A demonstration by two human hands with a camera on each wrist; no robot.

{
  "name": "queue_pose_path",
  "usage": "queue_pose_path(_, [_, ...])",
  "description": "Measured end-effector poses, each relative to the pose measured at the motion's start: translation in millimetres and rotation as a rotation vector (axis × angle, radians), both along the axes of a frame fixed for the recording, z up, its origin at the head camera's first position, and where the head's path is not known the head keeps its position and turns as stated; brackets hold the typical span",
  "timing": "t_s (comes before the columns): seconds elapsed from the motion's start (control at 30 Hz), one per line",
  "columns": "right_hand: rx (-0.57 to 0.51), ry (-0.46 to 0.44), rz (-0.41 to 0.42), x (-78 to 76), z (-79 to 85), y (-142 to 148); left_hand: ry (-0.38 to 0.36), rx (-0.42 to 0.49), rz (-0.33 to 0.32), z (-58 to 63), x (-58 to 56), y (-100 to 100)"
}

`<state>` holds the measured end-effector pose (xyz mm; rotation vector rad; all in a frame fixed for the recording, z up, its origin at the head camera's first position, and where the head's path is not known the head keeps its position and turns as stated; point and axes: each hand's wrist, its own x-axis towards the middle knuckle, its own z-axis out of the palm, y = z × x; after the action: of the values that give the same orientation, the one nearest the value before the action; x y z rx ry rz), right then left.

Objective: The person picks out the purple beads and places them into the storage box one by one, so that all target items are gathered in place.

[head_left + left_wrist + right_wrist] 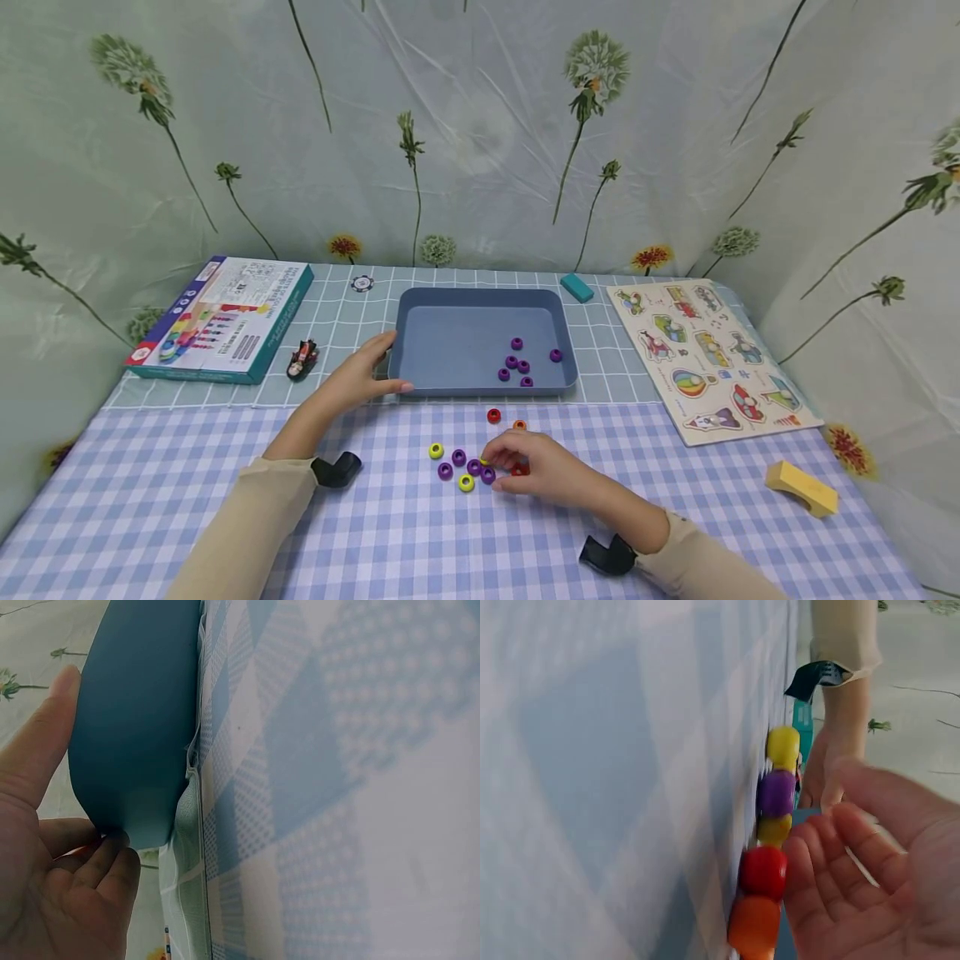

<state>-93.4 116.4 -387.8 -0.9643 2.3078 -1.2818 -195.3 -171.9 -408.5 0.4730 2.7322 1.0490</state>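
Note:
The left hand (pixel 362 375) grips the left front corner of a blue-grey tray (pixel 480 300), its thumb along the front and its fingers at the left side. In the left wrist view, several fingers curl against the tray's wall (pixel 139 712). Several purple beads (pixel 512 362) lie inside the tray. Over a scatter of loose beads on the cloth hovers the right hand (pixel 543 468), fingers bent and thumb apart. Nearest it are purple beads (pixel 474 467), a yellow bead (pixel 466 483), a red bead (pixel 763 871) and an orange bead (pixel 754 924). No bead shows between its fingertips.
A boxed toy set (pixel 225 317) and a small toy vehicle (pixel 302 360) lie left of the tray. A teal block (pixel 577 287) sits behind right. Farther right are a picture puzzle board (pixel 705 358) and a yellow arch block (pixel 801 488).

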Motion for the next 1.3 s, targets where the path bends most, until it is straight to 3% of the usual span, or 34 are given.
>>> queue_pose_path(0.2, [0.087, 0.102, 0.011, -4.6, -21.6, 1.9, -0.002, 0.004, 0.0, 0.1, 0.7, 0.5])
queue_pose_path(0.47, [0.221, 0.282, 0.043, -3.8, -22.3, -3.8, -0.002, 0.012, -0.001, 0.4, 0.7, 0.7])
queue_pose_path(0.73, [0.285, 0.287, 0.042, -3.7, -21.7, -7.2, 0.004, 0.015, -0.005, -0.1, 0.4, 0.4])
queue_pose_path(0.87, [0.228, 0.23, 0.003, -4.6, -17.2, -7.4, 0.004, 0.014, -0.004, 0.2, 1.1, 0.2])
queue_pose_path(1.03, [0.083, 0.132, -0.069, -13.1, -7.8, -4.7, -0.002, 0.02, -0.005, 0.4, 1.8, 0.3])
queue_pose_path(1.3, [-0.165, 0.058, -0.251, -55.9, 15.7, 8.1, -0.006, 0.023, 0.0, -0.2, 0.8, 0.9])
